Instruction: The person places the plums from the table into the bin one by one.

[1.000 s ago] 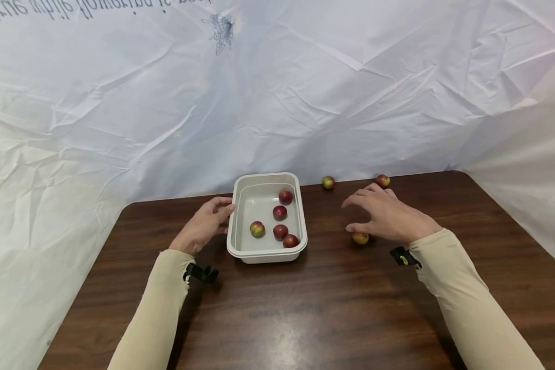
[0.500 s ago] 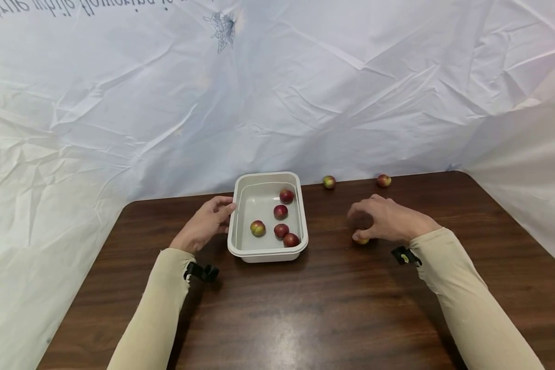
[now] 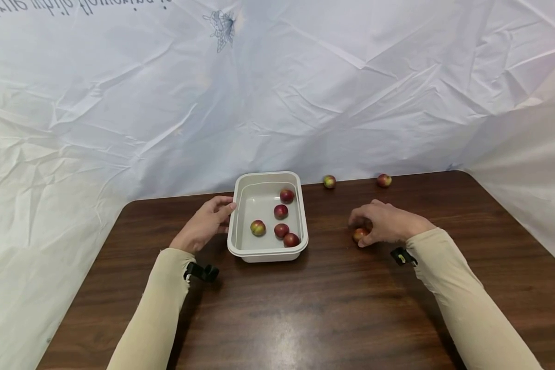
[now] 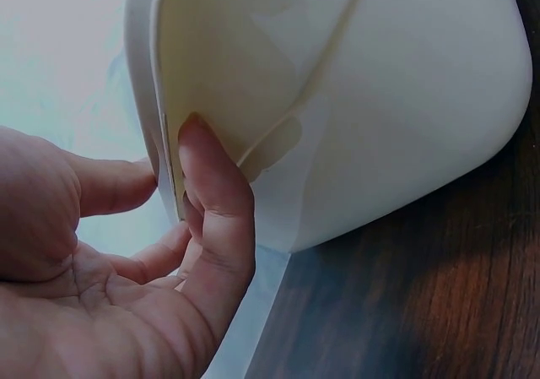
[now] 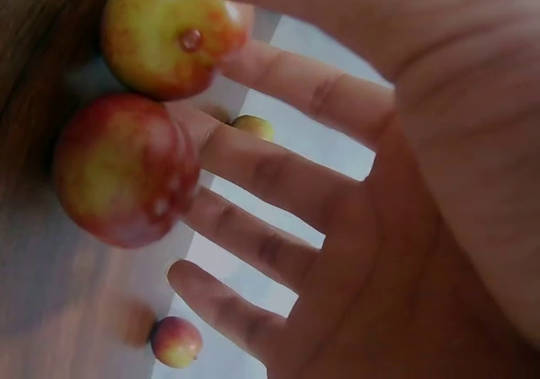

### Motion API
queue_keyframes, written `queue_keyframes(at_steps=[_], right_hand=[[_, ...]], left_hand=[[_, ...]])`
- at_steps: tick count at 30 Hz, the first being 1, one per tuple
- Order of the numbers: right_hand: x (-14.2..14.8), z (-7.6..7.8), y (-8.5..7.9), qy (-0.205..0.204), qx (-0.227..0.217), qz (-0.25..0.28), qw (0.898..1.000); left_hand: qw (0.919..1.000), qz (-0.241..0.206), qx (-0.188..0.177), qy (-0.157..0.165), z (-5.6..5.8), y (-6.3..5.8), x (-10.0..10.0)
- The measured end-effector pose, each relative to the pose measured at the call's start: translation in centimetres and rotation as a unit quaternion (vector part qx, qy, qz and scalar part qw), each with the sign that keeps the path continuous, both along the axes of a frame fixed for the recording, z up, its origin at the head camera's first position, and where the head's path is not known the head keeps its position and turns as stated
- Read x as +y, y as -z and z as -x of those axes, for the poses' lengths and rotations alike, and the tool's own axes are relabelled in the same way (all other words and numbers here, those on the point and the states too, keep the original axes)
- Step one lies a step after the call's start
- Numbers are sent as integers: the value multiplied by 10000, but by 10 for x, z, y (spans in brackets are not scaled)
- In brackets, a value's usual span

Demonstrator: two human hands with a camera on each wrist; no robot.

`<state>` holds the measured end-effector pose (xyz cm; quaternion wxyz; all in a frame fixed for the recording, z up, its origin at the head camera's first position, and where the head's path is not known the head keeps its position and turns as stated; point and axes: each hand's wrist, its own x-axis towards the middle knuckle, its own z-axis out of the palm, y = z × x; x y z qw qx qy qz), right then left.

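At the left, the rim of an off-white, rectangular plastic container (image 3: 267,253) is pinched by the left hand (image 3: 203,226), with a curled finger set against the outer wall. The container is seated upright on a dark-brown, wood-grained bench (image 3: 277,308). Five small, round, red-to-yellow fruits (image 3: 280,211) are contained in it, four toward its right side.

Right of the container, a small, round, yellow-green fruit (image 3: 329,181) is positioned near the rear edge.

Next, a yellow-and-red round fruit (image 5: 156,46) is held between the thumb and index finger of the right hand (image 3: 388,223). A mostly red round fruit (image 5: 122,172) is located just beside it, at the other fingers; whether it is gripped cannot be determined.

Compared with half a second earlier, the thumb has been shifted and a redder fruit surface is exposed beneath it. The grasp is judged to be nearly set; lifting cannot be confirmed.

Farthest right, a small, red-and-yellow round fruit (image 3: 384,180) is placed near the rear edge.
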<state>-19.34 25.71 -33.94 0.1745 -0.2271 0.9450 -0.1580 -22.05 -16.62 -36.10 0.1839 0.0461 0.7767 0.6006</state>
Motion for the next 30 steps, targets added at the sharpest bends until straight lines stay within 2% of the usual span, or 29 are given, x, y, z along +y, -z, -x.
queue_keyframes(at_steps=[11,18,30], right_hand=[[-1,7,9,-155,392,-132,9990],[-1,7,8,-133,591,-142,9981],[-6,4,2,-101,1332,64,9910]], left_hand=[[10000,41,18,-9,0,0,-1],[10000,40,18,-29,1,0,-1],[9999,9,25,-98,0,-1,1]])
